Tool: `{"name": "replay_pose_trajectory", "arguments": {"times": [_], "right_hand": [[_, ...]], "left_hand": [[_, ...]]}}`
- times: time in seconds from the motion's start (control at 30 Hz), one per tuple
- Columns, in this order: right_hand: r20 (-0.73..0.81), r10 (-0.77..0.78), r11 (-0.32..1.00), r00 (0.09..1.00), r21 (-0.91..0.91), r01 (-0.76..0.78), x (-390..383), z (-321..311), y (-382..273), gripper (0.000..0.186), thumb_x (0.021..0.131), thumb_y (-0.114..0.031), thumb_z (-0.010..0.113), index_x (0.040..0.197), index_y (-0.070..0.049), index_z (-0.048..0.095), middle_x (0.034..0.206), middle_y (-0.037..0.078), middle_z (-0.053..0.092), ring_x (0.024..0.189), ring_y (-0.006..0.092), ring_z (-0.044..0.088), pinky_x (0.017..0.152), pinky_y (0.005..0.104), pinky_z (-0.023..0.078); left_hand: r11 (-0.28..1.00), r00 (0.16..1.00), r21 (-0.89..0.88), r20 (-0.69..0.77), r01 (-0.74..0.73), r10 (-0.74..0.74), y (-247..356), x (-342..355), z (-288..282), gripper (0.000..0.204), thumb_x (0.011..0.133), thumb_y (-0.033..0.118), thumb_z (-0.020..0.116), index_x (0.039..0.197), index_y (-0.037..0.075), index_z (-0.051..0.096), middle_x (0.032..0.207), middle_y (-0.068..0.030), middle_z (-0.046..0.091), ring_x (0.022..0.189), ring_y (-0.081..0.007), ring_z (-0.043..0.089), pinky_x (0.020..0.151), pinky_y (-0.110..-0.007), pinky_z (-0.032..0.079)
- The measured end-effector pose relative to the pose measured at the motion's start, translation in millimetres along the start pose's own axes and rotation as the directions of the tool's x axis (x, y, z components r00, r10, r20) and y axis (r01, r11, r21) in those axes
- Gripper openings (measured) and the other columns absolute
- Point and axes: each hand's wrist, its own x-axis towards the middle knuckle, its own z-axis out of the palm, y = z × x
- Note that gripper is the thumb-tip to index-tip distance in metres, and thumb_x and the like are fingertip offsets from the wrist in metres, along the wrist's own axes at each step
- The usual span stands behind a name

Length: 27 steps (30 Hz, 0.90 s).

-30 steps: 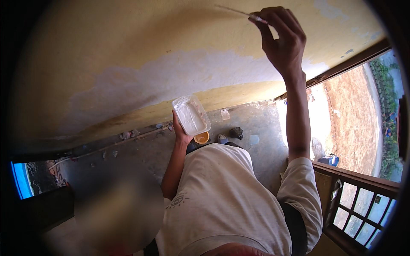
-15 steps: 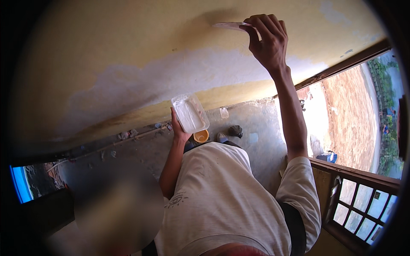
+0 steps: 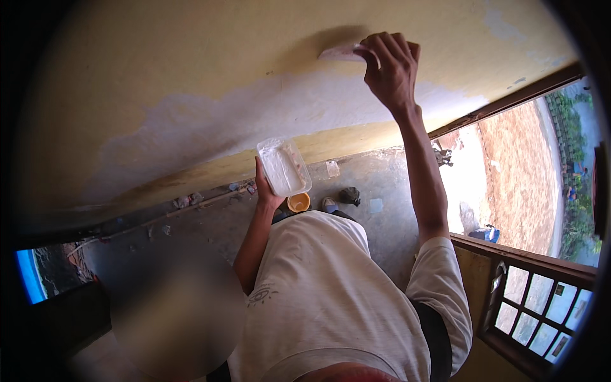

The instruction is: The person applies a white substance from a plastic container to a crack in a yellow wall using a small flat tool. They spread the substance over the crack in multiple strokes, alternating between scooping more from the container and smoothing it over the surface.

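Observation:
My right hand (image 3: 393, 70) is raised to the yellow wall (image 3: 210, 44), fingers pinched on a flat, thin scraper (image 3: 342, 53). The scraper's blade lies at or very close to the wall, its shadow just beside it; firm contact is hard to make out. Below it, a broad whitish patch (image 3: 235, 108) spreads across the yellow paint. Lower down, my left hand (image 3: 267, 190) grips the side of a clear plastic tub (image 3: 307, 172). White paste (image 3: 281, 169) coats the inside of the tub.
An orange-yellow bucket (image 3: 298, 202) stands on the grey floor (image 3: 388, 216) by my feet, near a black bag (image 3: 349, 195). Debris lies along the wall's foot. To the right are a bright doorway (image 3: 464, 172) and a paned window (image 3: 541, 312).
My right hand with the scraper has come down slightly and a little left along the wall, and the scraper's flat face shows more. The left hand and tub have barely moved.

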Motion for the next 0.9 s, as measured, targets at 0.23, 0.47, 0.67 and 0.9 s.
{"name": "replay_pose_trajectory", "arguments": {"times": [0.23,0.47,0.67,0.9], "right_hand": [[-0.254,0.099,0.995,0.962,-0.004,-0.103,10.5,-36.4,-23.8,0.016,0.075,-0.005,0.076,0.083,-0.014,0.064,0.085,-0.003,0.064,0.077,0.0168,0.055,0.072,0.0325,0.034],[0.358,0.200,0.925,0.912,0.237,-0.296,-156.3,78.0,-109.5,0.014,0.079,-0.006,0.070,0.085,-0.011,0.058,0.082,0.002,0.056,0.080,0.0220,0.053,0.075,0.0369,0.035],[0.099,0.202,0.959,0.974,0.180,-0.217,-68.0,81.4,-105.4,0.015,0.080,-0.010,0.075,0.086,-0.012,0.061,0.084,-0.001,0.060,0.080,0.0206,0.053,0.074,0.0361,0.034],[-0.420,0.133,0.980,0.898,-0.078,-0.181,64.6,-39.8,-37.4,0.029,0.075,-0.012,0.083,0.096,-0.010,0.063,0.086,0.002,0.064,0.083,0.0220,0.060,0.078,0.0374,0.044]], "left_hand": [[1.000,0.999,-0.008,0.047,0.001,-0.001,13.6,0.5,-1.8,0.078,0.095,0.070,0.036,0.145,0.010,0.043,0.132,-0.0142,0.058,0.116,-0.0329,0.059,0.100,-0.052,0.047],[0.998,1.000,-0.058,0.001,0.010,-0.010,32.8,-8.2,-18.2,0.077,0.096,0.069,0.036,0.144,0.010,0.044,0.132,-0.0130,0.059,0.118,-0.0323,0.059,0.103,-0.051,0.046],[1.000,1.000,-0.026,0.027,0.001,0.000,44.7,-11.8,-22.0,0.077,0.096,0.069,0.036,0.145,0.011,0.043,0.134,-0.0130,0.058,0.119,-0.0319,0.058,0.105,-0.052,0.044],[0.999,0.999,-0.008,0.037,0.039,-0.038,47.9,-13.7,-19.9,0.077,0.096,0.069,0.036,0.146,0.010,0.042,0.137,-0.0135,0.055,0.123,-0.0311,0.055,0.106,-0.053,0.043]]}}
